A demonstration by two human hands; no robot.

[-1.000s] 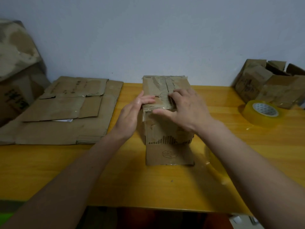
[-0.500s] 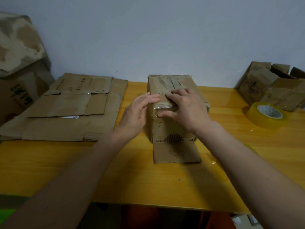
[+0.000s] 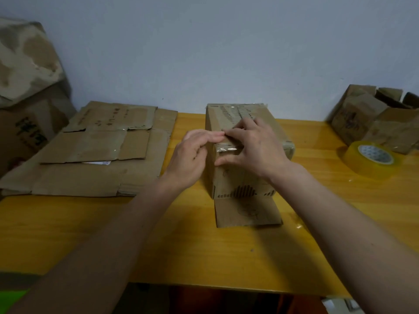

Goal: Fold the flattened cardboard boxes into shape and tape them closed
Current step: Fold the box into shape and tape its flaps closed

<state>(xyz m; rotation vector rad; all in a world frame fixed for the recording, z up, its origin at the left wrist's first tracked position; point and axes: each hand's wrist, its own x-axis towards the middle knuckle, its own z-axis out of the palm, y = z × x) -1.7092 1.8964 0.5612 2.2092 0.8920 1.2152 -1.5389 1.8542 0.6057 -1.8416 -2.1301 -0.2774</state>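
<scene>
Your box (image 3: 247, 155) stands in the middle of the yellow bench (image 3: 90, 234), with one flap (image 3: 248, 213) lying flat on the near side. Your right hand (image 3: 256, 147) lies spread over the top near edge, fingers flat on the clear tape (image 3: 227, 148), thumb on the near face. Your left hand (image 3: 192, 155) sits at the left top edge with its fingers bent; I cannot tell if it pinches the tape or just presses. If you rub too fast, the tape could wrinkle or lift, and the seam might pop open. If you push hard, the box might slide or squash. The tape roll (image 3: 368, 158) waits far right. Flat boxes (image 3: 97, 150) lie to the left, more boxes (image 3: 371, 118) in the far right corner. A plain pale wall (image 3: 204, 53) stands behind.
</scene>
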